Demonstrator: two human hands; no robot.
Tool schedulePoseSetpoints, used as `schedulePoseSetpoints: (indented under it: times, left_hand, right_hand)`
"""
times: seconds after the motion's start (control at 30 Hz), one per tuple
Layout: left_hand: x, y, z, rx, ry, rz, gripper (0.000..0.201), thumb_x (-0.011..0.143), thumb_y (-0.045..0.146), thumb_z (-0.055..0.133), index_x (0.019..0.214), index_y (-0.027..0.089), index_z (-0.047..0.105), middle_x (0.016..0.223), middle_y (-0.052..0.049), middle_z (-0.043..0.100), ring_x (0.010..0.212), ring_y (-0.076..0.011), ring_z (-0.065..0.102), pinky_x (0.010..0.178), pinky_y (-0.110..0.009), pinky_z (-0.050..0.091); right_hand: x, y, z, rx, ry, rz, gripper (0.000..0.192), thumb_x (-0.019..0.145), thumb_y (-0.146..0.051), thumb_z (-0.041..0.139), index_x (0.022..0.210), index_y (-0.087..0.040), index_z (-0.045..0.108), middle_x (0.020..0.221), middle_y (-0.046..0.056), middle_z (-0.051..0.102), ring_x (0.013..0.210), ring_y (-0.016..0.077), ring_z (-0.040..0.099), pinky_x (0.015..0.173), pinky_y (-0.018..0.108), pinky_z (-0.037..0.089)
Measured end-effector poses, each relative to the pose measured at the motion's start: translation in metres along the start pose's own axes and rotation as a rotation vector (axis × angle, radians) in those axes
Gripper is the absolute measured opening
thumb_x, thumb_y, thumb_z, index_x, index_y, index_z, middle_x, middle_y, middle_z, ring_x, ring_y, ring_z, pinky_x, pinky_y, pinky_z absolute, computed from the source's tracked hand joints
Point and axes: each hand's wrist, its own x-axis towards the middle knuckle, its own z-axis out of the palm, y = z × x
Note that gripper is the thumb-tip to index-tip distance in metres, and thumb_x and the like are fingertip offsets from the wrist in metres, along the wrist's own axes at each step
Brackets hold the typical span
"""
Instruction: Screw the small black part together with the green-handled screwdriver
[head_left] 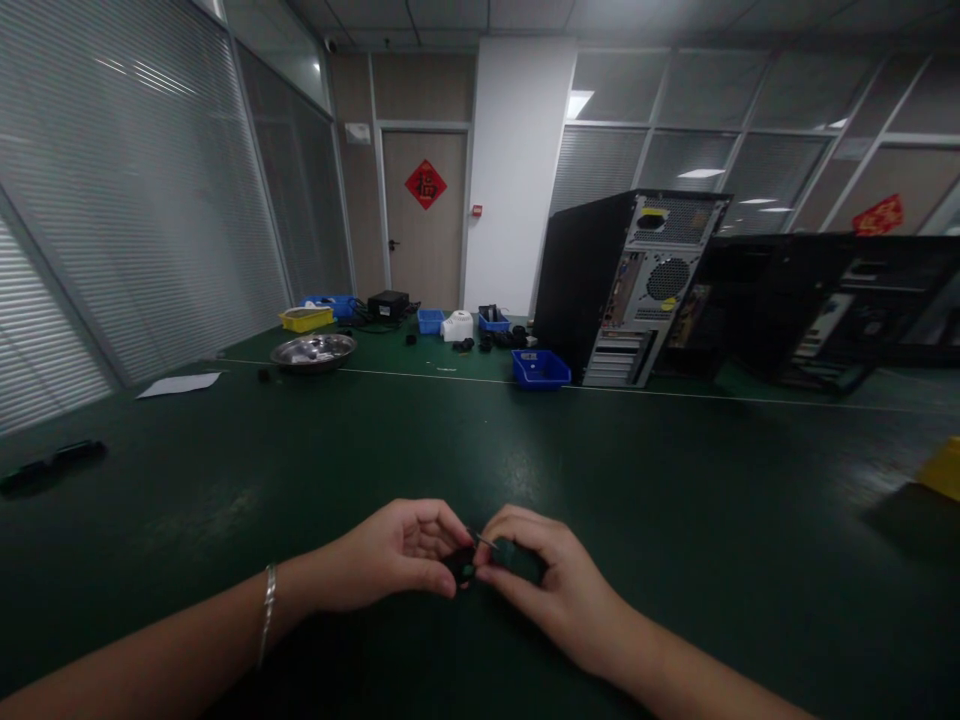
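Both hands, left hand (394, 555) and right hand (551, 585), fingers pinched shut on one small black part (461, 565) between them.

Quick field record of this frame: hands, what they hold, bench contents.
left hand: pinches a small black part, wrist wears a bracelet
right hand: grip on the same part, a thin metal piece at the fingertips
surface: dark green bench
far bench: steel bowl, blue bins, yellow bin, open computer tower
left edge: white paper
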Motion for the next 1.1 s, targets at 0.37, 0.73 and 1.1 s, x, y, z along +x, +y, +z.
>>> schedulePoseSetpoints:
  times: [0.37, 0.73, 1.1]
  left_hand:
    - [0.0, 0.007, 0.008, 0.01, -0.012, -0.004, 0.032, 0.071, 0.006, 0.077, 0.1, 0.015, 0.065, 0.099, -0.004, 0.071, 0.097, -0.0177, 0.065, 0.091, -0.038, 0.045]
    - [0.002, -0.001, 0.004, -0.078, 0.096, -0.007, 0.029, 0.074, 0.02, 0.079, 0.097, 0.012, 0.065, 0.086, -0.006, 0.074, 0.079, -0.0175, 0.068, 0.079, -0.034, 0.048]
    - [0.003, 0.001, 0.001, -0.13, 0.232, 0.083, 0.02, 0.081, 0.015, 0.071, 0.1, 0.014, 0.067, 0.094, -0.007, 0.073, 0.083, -0.0165, 0.067, 0.078, -0.03, 0.048]
  right_hand:
    - [0.001, -0.002, 0.001, 0.016, -0.015, -0.027, 0.007, 0.087, -0.018, 0.066, 0.083, -0.014, 0.069, 0.086, 0.006, 0.064, 0.083, 0.018, 0.063, 0.075, 0.027, 0.049]
    - [-0.004, 0.004, -0.002, -0.043, 0.018, -0.156, 0.029, 0.082, -0.004, 0.058, 0.102, -0.021, 0.071, 0.092, 0.006, 0.064, 0.082, 0.0183, 0.064, 0.072, 0.028, 0.049]
    - [-0.005, 0.01, -0.004, -0.157, 0.011, -0.162, 0.055, 0.081, -0.002, 0.055, 0.129, -0.03, 0.059, 0.108, 0.006, 0.058, 0.095, 0.0197, 0.06, 0.08, 0.03, 0.049]
